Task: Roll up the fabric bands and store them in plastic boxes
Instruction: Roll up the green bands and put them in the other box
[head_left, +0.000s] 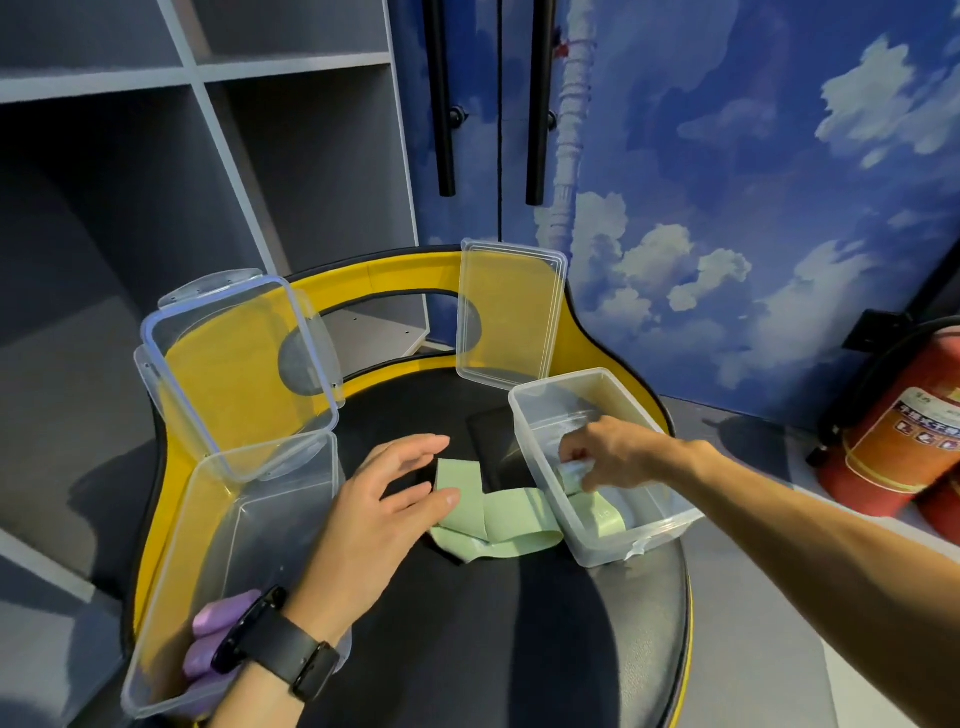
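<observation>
Inside the right box (602, 467), right hand (613, 452) pinches a rolled band (574, 475); left hand (379, 514) open.

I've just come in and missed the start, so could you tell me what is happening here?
A person is packing fabric bands into clear plastic boxes on a black and yellow chair seat. The right hand reaches into the right box and pinches a pale rolled band there. The left hand hovers open by a loose green band lying unrolled on the seat. The left box holds purple rolls.
</observation>
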